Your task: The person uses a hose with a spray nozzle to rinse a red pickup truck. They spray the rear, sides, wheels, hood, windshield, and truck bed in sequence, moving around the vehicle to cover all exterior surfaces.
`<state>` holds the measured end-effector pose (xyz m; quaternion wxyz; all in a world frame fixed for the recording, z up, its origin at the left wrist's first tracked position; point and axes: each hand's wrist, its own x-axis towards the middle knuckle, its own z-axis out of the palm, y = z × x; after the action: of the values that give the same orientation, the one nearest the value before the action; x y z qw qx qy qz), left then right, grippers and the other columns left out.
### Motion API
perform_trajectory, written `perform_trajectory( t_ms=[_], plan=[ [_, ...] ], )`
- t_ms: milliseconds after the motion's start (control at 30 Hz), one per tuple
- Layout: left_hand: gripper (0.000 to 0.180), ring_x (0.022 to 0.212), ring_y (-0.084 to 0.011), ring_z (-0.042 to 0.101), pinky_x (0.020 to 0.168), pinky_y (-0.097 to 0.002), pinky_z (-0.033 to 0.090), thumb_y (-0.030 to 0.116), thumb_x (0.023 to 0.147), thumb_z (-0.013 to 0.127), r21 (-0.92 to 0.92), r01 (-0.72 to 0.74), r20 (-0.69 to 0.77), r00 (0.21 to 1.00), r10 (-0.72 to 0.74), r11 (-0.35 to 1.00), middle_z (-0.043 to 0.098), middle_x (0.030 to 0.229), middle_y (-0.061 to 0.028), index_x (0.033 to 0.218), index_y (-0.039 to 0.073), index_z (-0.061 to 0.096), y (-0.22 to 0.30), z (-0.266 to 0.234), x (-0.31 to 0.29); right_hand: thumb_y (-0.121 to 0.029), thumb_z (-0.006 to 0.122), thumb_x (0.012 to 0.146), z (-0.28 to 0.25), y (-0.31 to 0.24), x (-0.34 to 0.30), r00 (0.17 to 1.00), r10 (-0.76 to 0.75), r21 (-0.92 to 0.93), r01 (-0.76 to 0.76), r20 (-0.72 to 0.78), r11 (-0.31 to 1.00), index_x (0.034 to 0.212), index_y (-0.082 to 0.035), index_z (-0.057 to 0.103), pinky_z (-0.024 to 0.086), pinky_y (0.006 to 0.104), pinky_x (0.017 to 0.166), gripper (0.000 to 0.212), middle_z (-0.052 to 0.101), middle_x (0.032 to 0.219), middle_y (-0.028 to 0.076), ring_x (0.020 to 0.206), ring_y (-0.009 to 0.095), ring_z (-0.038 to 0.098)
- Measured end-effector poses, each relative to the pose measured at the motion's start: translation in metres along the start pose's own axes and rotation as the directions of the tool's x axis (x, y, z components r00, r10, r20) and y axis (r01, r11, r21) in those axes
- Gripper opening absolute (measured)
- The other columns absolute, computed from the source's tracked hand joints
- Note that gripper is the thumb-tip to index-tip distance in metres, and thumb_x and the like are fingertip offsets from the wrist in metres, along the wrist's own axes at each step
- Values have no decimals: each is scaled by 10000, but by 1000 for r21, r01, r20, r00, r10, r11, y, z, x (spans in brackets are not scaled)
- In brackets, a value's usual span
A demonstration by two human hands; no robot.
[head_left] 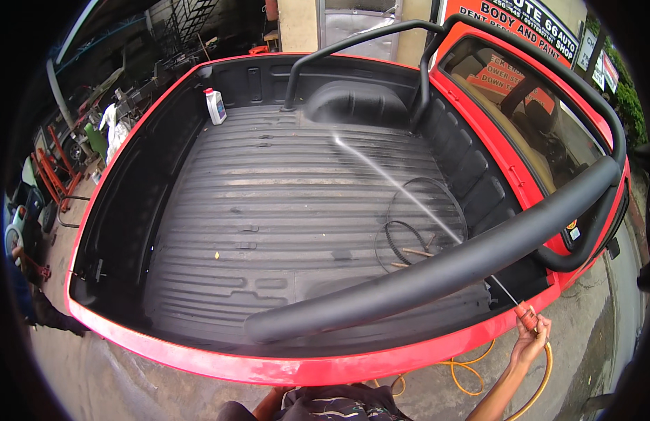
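My right hand [532, 342] is closed around the orange handle of a spray wand [527, 315] at the near right side of a red pickup's bed. A yellow hose [547, 375] hangs from it. The wand's thin tube passes behind the black roll bar [444, 261], and a white jet of water [409, 188] shoots across the black ribbed bed liner [269, 189] toward the far wheel arch [356, 102]. My left forearm [270, 405] shows at the lower edge, by the near bed rail [283, 370]; that hand's fingers are hidden.
A white bottle with a red cap [215, 107] stands at the bed's far left. Dark belt loops [395, 242] and short brown sticks [414, 252] lie under the roll bar. The cab's rear window [528, 91] is at right. Red jacks [51, 168] and tools clutter the left floor.
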<state>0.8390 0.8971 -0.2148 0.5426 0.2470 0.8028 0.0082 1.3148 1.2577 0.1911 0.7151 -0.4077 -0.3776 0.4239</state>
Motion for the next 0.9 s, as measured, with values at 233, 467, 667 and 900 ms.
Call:
perform_trajectory(
  t_ms=[233, 467, 667, 900],
  plan=[
    [281, 724, -202, 648, 615, -345, 515, 268, 825, 572, -74, -40, -51, 998, 36, 996, 681, 831, -111, 981, 56, 669, 21, 5, -4, -159, 531, 875, 37, 14, -8, 996, 31, 39, -34, 83, 999, 901, -53, 494, 559, 455, 787, 115, 576, 1062, 202, 1041, 315, 586],
    [283, 734, -206, 647, 625, -347, 514, 271, 824, 571, -133, -72, -91, 994, 61, 988, 681, 835, -112, 980, 57, 670, 37, 7, -8, -188, 524, 876, 63, 21, -16, 999, 12, 98, -16, 47, 995, 943, -64, 485, 552, 475, 790, 146, 586, 1054, 221, 1037, 316, 591],
    [285, 743, -210, 647, 634, -349, 513, 274, 823, 569, -140, -46, -102, 994, 31, 989, 681, 840, -113, 980, 58, 671, 31, 14, -17, -182, 529, 863, 76, 23, -32, 968, 158, 89, -178, 195, 980, 913, -68, 503, 564, 473, 752, 127, 588, 1042, 214, 1034, 318, 592],
    [288, 753, -214, 647, 644, -352, 512, 277, 822, 568, -173, -37, -112, 994, 18, 984, 681, 844, -114, 979, 60, 672, 34, 19, -17, -193, 525, 874, 96, 28, -42, 946, 175, 108, -211, 272, 971, 941, -57, 502, 582, 449, 744, 153, 590, 1056, 225, 1001, 328, 610]
  ],
)
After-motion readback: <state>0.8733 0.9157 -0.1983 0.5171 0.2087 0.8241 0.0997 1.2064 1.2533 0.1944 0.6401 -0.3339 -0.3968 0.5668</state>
